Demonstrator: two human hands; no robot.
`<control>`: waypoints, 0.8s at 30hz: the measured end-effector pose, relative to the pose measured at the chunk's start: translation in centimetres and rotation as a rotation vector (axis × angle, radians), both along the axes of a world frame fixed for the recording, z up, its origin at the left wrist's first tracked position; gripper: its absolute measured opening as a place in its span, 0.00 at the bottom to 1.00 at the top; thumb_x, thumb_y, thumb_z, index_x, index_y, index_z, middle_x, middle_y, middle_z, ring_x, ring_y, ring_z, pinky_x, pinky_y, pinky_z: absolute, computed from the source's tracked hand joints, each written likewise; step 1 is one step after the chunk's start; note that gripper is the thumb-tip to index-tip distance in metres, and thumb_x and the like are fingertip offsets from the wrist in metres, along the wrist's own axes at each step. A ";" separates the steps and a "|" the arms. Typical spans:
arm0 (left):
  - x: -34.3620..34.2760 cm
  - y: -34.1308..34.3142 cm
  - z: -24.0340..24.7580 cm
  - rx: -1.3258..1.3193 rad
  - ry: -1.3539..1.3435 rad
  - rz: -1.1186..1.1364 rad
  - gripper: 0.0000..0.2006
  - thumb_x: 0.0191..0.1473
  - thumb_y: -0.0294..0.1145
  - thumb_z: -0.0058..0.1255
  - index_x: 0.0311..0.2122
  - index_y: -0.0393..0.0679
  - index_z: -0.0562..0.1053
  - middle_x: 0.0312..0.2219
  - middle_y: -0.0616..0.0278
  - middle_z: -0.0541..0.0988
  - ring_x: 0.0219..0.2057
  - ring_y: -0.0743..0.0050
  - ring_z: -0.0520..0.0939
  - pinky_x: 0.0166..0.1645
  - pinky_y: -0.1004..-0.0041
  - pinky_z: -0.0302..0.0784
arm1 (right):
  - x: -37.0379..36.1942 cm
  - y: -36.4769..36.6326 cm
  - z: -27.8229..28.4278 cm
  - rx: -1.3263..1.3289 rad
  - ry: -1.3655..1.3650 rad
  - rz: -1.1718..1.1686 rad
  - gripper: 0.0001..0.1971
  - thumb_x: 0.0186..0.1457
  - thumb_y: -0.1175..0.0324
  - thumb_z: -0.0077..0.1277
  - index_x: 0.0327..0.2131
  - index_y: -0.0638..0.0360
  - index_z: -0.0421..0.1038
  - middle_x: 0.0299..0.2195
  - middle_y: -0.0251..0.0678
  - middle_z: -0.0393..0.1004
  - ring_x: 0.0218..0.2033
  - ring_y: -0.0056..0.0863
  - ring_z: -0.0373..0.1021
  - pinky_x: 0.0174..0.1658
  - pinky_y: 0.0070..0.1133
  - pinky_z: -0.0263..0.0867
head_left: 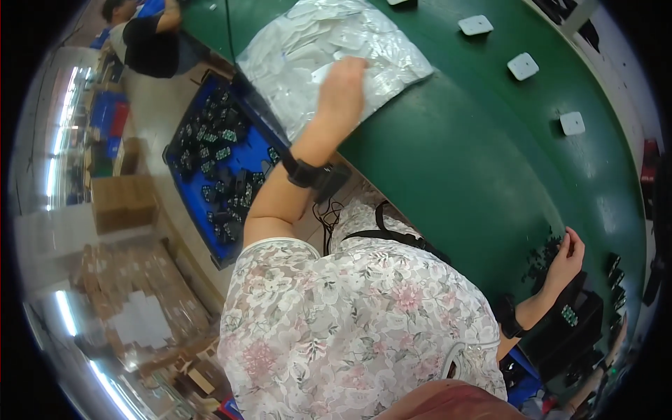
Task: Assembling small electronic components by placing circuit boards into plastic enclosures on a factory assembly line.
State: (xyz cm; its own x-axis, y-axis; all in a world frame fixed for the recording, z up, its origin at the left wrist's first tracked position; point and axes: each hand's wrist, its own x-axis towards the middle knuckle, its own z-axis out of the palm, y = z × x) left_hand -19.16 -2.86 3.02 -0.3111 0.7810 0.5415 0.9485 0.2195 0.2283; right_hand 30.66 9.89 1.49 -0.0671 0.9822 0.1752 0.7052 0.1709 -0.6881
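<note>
Bag (pixel 402 66) first, since it's the big shiny thing here: clear plastic, stuffed with white pieces, lying on the far left part of the green table (pixel 448 182). The worker's left hand (pixel 343 91) is right on top of it, fingers curled down. It's kinda blurry, so I can't tell whether they're pinching a piece or just touching the plastic.

Right hand (pixel 565 259) is way over on the right side, well apart from the bag, just beside a loose scatter of small black bits (pixel 539 262). Fingers are bent and fairly bunched, but no clue if there's a bit between them, can't tell from here. Both wrists have black bands on.

Three white covers (pixel 523 66) sit spaced out along the far right edge, each apart from the next. On the near right there's a black tray (pixel 588 308) with a green board (pixel 570 315) on it, and a row of dark parts (pixel 617 280) just beyond it.

Left of the table there's a blue bin (pixel 259 148) loaded with black parts and green boards, with a carton (pixel 122 203) farther left. Somebody else (pixel 150 42) is over at the far left.
</note>
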 end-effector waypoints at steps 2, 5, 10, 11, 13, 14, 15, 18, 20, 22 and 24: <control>-3.4 -1.7 0.0 -0.152 0.080 0.078 0.07 0.45 0.23 0.45 0.32 0.39 0.73 0.34 0.52 0.75 0.39 0.53 0.74 0.38 0.62 0.74 | -1.0 0.1 0.1 -0.022 0.043 0.029 0.09 0.59 0.69 0.47 0.40 0.62 0.73 0.33 0.27 0.72 0.32 0.13 0.67 0.36 0.13 0.64; -4.6 -1.8 -0.2 -0.350 0.186 0.182 0.08 0.43 0.25 0.47 0.32 0.38 0.73 0.36 0.53 0.75 0.41 0.54 0.73 0.39 0.63 0.75 | -2.3 0.4 0.4 -0.103 0.183 0.047 0.09 0.60 0.69 0.47 0.40 0.62 0.73 0.32 0.27 0.72 0.31 0.12 0.67 0.35 0.13 0.64; -4.6 0.7 -0.9 -0.498 0.237 0.345 0.08 0.44 0.28 0.49 0.31 0.41 0.76 0.36 0.56 0.76 0.41 0.58 0.74 0.38 0.65 0.75 | -5.3 0.8 0.9 -0.072 0.126 0.184 0.09 0.58 0.71 0.49 0.40 0.64 0.72 0.31 0.28 0.71 0.31 0.13 0.67 0.35 0.12 0.64; -4.7 0.9 -1.5 -0.432 0.235 0.364 0.07 0.45 0.28 0.50 0.30 0.41 0.77 0.35 0.57 0.76 0.40 0.58 0.75 0.38 0.67 0.75 | -5.3 0.8 0.8 -0.074 0.127 0.210 0.09 0.58 0.71 0.49 0.40 0.64 0.72 0.31 0.28 0.71 0.31 0.13 0.67 0.35 0.12 0.64; -4.1 1.0 -0.7 -0.492 0.247 0.341 0.07 0.45 0.28 0.50 0.31 0.41 0.76 0.33 0.56 0.77 0.38 0.58 0.76 0.38 0.67 0.75 | -5.3 1.1 0.3 -0.085 0.173 0.231 0.08 0.58 0.71 0.49 0.39 0.64 0.72 0.30 0.28 0.71 0.30 0.14 0.66 0.34 0.12 0.63; -3.9 0.9 0.0 -0.550 0.259 0.291 0.08 0.44 0.27 0.50 0.31 0.40 0.76 0.31 0.56 0.78 0.35 0.57 0.77 0.38 0.68 0.75 | -5.7 1.1 0.3 -0.090 0.173 0.247 0.08 0.58 0.71 0.49 0.39 0.64 0.72 0.30 0.28 0.71 0.30 0.14 0.66 0.34 0.12 0.63; -3.1 0.4 1.4 -0.589 0.323 0.244 0.09 0.44 0.26 0.50 0.32 0.37 0.75 0.29 0.55 0.79 0.31 0.57 0.79 0.37 0.69 0.74 | -6.0 1.1 0.4 -0.114 0.242 0.234 0.07 0.58 0.72 0.49 0.38 0.64 0.71 0.31 0.29 0.71 0.30 0.14 0.67 0.35 0.13 0.64; -4.7 -0.2 -0.1 -0.424 0.340 0.350 0.07 0.42 0.25 0.51 0.29 0.37 0.76 0.29 0.55 0.79 0.30 0.57 0.79 0.35 0.69 0.75 | -6.2 1.5 0.0 -0.148 0.322 0.245 0.07 0.58 0.71 0.49 0.37 0.64 0.71 0.31 0.29 0.71 0.30 0.15 0.67 0.35 0.14 0.65; -5.4 -0.9 0.1 -0.370 0.267 0.369 0.05 0.41 0.25 0.51 0.28 0.39 0.76 0.28 0.56 0.78 0.30 0.57 0.78 0.33 0.69 0.75 | -6.1 1.6 0.0 -0.153 0.337 0.267 0.07 0.58 0.70 0.49 0.37 0.64 0.71 0.30 0.29 0.71 0.31 0.16 0.68 0.36 0.14 0.66; -5.9 -1.4 0.4 -0.324 0.192 0.367 0.04 0.40 0.24 0.52 0.26 0.40 0.76 0.27 0.56 0.78 0.30 0.56 0.78 0.32 0.69 0.75 | -6.2 1.6 0.1 -0.077 0.193 0.294 0.07 0.58 0.71 0.49 0.37 0.65 0.70 0.31 0.29 0.72 0.31 0.17 0.69 0.37 0.15 0.67; -5.9 -2.2 0.9 -0.089 0.359 0.246 0.05 0.40 0.26 0.53 0.27 0.42 0.75 0.24 0.56 0.77 0.28 0.56 0.78 0.32 0.68 0.75 | -6.2 1.6 -0.1 -0.106 0.258 0.296 0.07 0.58 0.71 0.50 0.37 0.64 0.71 0.31 0.29 0.72 0.31 0.17 0.69 0.37 0.15 0.66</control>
